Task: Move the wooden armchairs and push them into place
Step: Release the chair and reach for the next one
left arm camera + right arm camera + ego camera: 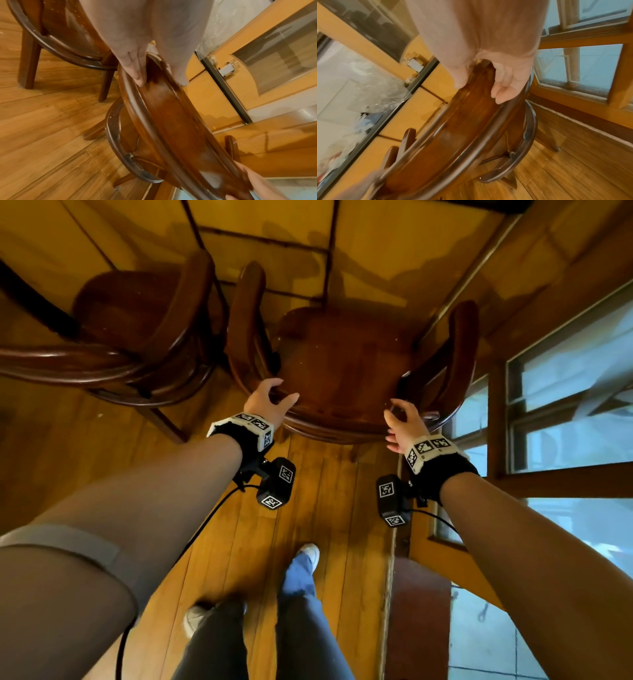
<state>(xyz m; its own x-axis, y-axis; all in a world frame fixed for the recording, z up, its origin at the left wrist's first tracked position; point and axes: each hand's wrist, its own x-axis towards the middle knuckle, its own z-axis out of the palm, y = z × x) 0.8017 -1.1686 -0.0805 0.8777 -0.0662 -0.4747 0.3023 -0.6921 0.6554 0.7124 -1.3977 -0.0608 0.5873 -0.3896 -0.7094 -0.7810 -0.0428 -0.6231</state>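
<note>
Two dark wooden armchairs stand side by side facing a yellow cabinet. The right armchair (346,361) is straight ahead of me, its curved back rail (163,108) nearest. My left hand (270,400) curls over the rail's left end, fingers (135,70) on the outer side and thumb on the inner side. My right hand (399,419) curls over the rail's right end, thumb and bent fingers (503,89) on opposite sides of the rail (453,128). The left armchair (137,313) stands untouched, its arm close to the right chair's arm.
The yellow cabinet front (274,231) with glass doors (283,54) rises just beyond the chairs. A wood-framed window (565,378) and low wall (590,128) close the right side. Plank floor (308,508) lies behind the chairs, where my feet (308,554) stand.
</note>
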